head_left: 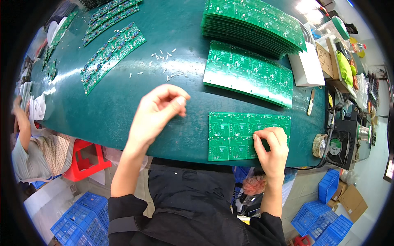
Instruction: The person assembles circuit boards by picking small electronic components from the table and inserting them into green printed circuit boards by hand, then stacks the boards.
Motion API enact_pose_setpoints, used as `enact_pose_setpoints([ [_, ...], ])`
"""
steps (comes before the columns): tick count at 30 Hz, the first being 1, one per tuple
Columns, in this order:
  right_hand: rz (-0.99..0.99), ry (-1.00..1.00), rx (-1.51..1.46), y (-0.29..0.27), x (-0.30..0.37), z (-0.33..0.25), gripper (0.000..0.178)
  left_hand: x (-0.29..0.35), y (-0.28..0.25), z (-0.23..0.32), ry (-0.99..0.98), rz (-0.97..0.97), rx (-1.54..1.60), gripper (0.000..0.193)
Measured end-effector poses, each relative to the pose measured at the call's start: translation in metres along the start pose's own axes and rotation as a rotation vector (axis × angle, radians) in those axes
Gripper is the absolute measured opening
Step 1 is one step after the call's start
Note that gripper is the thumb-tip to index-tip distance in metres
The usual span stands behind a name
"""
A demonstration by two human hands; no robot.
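A green circuit board panel (230,137) lies flat near the table's front edge. Over its right part is my right hand (273,149), thumb and forefinger bent together close to the board's surface; anything between the tips is too small to make out. My left hand (158,110) hovers above the table left of the panel. Its fingers are curled with the thumb pressed against them, and what they hold, if anything, is hidden. Several small pale loose parts (166,57) are scattered on the table beyond it. Behind the panel sits a low stack of similar boards (248,74).
A taller board stack (254,24) rises at the back. Populated boards (113,57) lie at the left. A white box (308,67), a black fan unit (340,143) and a solder reel (363,133) stand right. Another person (39,151) sits left by a red stool (84,160). Blue crates (82,219) stand below.
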State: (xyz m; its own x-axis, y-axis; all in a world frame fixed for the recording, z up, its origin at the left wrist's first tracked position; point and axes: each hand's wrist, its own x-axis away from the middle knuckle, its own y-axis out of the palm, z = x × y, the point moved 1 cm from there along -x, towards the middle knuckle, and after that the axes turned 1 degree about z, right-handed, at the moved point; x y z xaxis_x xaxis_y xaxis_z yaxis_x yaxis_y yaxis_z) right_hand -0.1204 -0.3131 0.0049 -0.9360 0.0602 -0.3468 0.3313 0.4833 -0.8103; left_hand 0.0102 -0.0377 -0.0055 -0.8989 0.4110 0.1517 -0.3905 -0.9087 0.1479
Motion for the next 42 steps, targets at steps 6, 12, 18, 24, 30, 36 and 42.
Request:
enact_pose_setpoints([
  [6, 0.104, 0.094, -0.171, -0.015, 0.001, -0.026, 0.027, 0.017, 0.056, 0.002, -0.387, -0.238, 0.530, 0.016],
  [12, 0.183, -0.233, -0.187, -0.008, -0.008, -0.050, 0.035, 0.026, 0.091, -0.006, -0.503, -0.386, 0.678, 0.018],
  [18, 0.192, -0.132, -0.306, -0.014, -0.003, -0.043, 0.028, 0.026, 0.106, 0.000, -0.496, -0.407, 0.699, 0.018],
  [24, 0.122, 0.212, -0.778, -0.012, 0.009, -0.033, 0.011, 0.030, 0.111, -0.004, -0.378, -0.398, 0.525, 0.016],
  [30, 0.134, 0.426, -0.999, -0.019, 0.016, -0.019, 0.008, 0.030, 0.108, -0.005, -0.333, -0.359, 0.475, 0.013],
  [36, 0.152, 0.313, -0.296, -0.023, 0.015, 0.027, 0.009, 0.039, 0.087, -0.007, -0.267, -0.234, 0.395, 0.010],
  [42, 0.123, 0.330, -0.202, -0.015, 0.021, 0.040, 0.011, 0.041, 0.078, -0.014, -0.226, -0.238, 0.357, 0.016],
])
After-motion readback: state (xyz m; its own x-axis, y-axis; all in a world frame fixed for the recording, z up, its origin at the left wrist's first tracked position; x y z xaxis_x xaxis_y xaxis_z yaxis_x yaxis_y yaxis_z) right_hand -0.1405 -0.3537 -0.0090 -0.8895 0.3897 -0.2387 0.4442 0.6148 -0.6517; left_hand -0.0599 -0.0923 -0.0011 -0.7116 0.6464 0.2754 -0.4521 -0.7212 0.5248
